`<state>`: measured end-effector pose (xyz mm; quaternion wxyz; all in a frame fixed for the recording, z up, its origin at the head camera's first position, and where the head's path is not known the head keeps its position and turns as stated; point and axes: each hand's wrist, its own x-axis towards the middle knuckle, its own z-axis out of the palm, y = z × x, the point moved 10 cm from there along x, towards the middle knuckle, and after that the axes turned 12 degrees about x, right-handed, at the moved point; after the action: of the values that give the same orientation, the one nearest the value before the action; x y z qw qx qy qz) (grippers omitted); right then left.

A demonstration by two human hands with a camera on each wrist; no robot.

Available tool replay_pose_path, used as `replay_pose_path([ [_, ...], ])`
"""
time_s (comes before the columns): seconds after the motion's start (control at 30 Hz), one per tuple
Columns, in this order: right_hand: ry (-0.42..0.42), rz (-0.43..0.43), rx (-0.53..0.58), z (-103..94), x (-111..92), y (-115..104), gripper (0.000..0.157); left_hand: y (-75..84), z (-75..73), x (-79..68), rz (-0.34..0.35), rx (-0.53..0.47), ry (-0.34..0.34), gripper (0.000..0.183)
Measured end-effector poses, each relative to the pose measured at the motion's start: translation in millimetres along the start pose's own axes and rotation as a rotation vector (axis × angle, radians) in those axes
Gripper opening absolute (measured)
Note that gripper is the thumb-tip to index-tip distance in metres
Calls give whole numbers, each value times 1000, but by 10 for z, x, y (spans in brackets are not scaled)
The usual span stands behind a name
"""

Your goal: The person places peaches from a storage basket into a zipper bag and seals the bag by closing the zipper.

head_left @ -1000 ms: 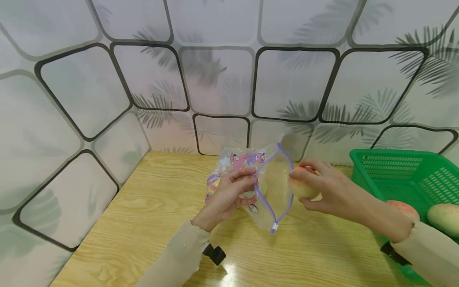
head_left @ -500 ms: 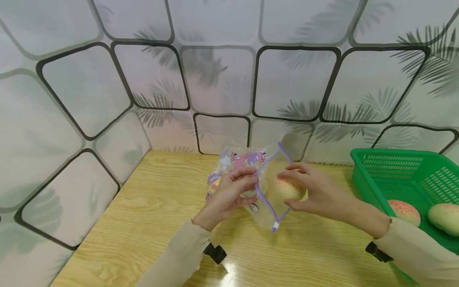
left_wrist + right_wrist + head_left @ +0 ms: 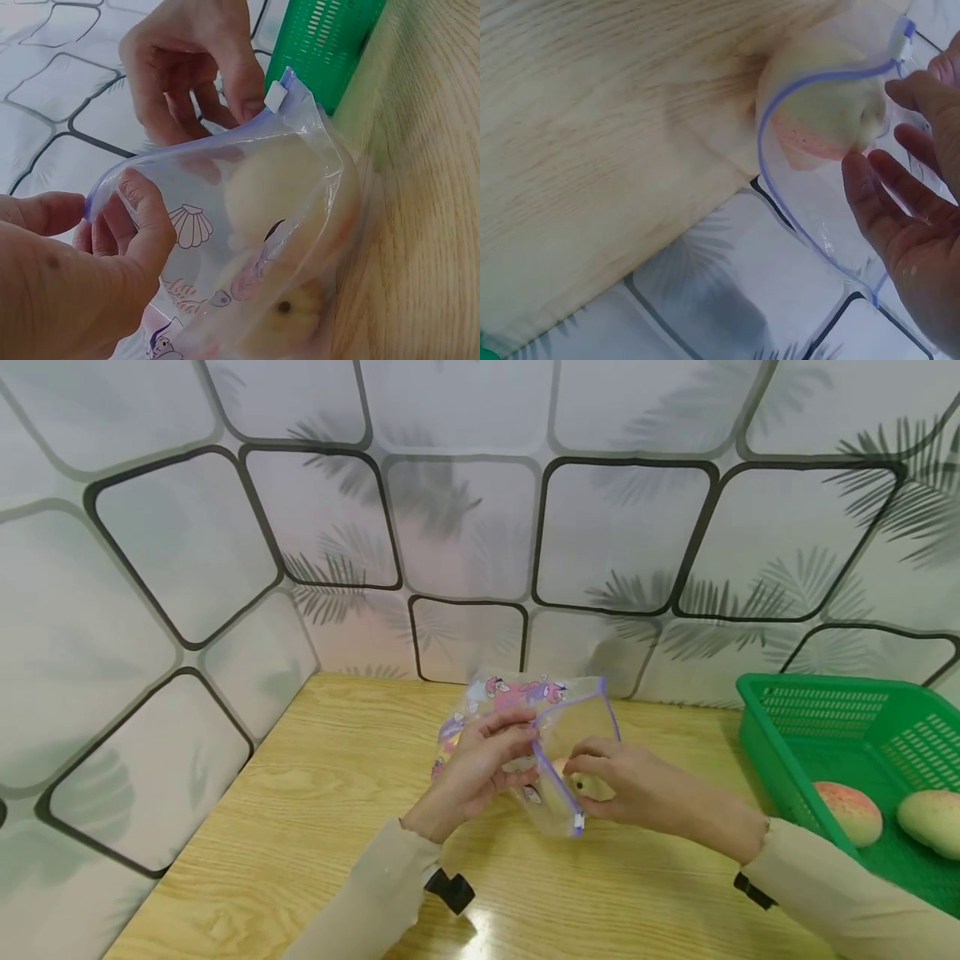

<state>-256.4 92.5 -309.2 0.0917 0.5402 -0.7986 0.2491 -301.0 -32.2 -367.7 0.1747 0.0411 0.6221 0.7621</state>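
A clear zip bag (image 3: 517, 693) with a purple rim and cartoon print lies on its side, its mouth facing right. My left hand (image 3: 483, 764) pinches the near edge of that mouth between thumb and fingers. At the opening is my right hand (image 3: 633, 781), fingers loosely spread beside a pale peach (image 3: 817, 101) with a pink blush; the fingertips are right at its surface. Through the plastic in the left wrist view I see this peach (image 3: 289, 195) and another peach (image 3: 281, 315) with a dark dimple. A white slider (image 3: 275, 96) sits at the rim's end.
At the right stands a green plastic basket (image 3: 780, 752) holding a pink peach (image 3: 850, 814) and a pale peach (image 3: 930, 822). Wood-grain table (image 3: 330, 793) lies under everything, with a patterned curtain-like backdrop (image 3: 465, 527) behind and on the left.
My right hand has moved left with the peach from outside the bag into its mouth, and its fingers have loosened. The bag's mouth has narrowed; my left hand keeps its pinch.
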Motion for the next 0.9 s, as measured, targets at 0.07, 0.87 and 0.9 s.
replay_pose_path([
  [0.07, 10, 14, -5, 25, -8, 20, 30, 11, -10, -5, 10, -4, 5, 28],
  [0.87, -179, 471, -446, -193, -161, 372, 91, 151, -66, -10, 34, -117, 60, 20],
  [0.9, -192, 481, -432, -228, -136, 368, 93, 188, -73, -9, 41, -124, 70, 20],
])
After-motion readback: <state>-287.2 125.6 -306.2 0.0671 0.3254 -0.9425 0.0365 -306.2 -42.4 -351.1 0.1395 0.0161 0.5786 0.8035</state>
